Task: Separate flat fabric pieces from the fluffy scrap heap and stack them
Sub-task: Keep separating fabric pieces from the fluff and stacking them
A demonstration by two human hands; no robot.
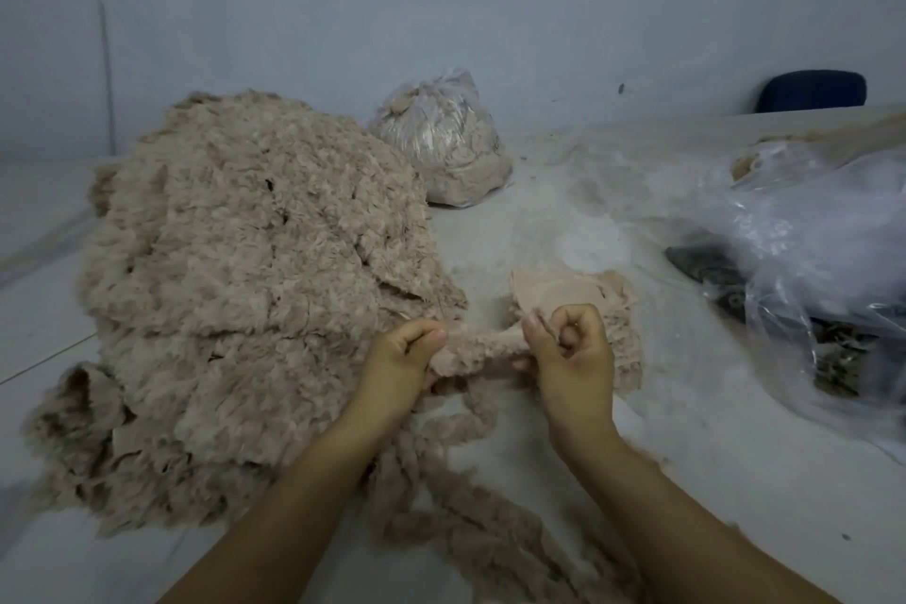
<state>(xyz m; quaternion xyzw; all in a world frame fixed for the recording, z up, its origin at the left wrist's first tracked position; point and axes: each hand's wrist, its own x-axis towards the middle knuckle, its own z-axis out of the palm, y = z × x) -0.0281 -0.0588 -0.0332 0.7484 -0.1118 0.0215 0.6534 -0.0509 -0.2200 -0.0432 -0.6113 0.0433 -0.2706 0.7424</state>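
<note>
While both hands meet near the middle of the desk (686,407), they hold one fluffy piece (483,348) stretched between them. The left hand (407,358) pinches its left end with curled fingers, and the right hand (571,348) grips its right end in a closed fist. Just behind the right hand lies the stack (573,294) of flat pieces, with a smooth pinkish side up. The big heap (245,284) of beige fluffy scrap fills the left side of the desk, and long fluffy strips (490,530) trail from it toward the person, between the forearms. A tied bag (441,137) of similar scrap stands behind the heap. A loose clear bag (809,260) with dark things inside lies at the right.
</note>
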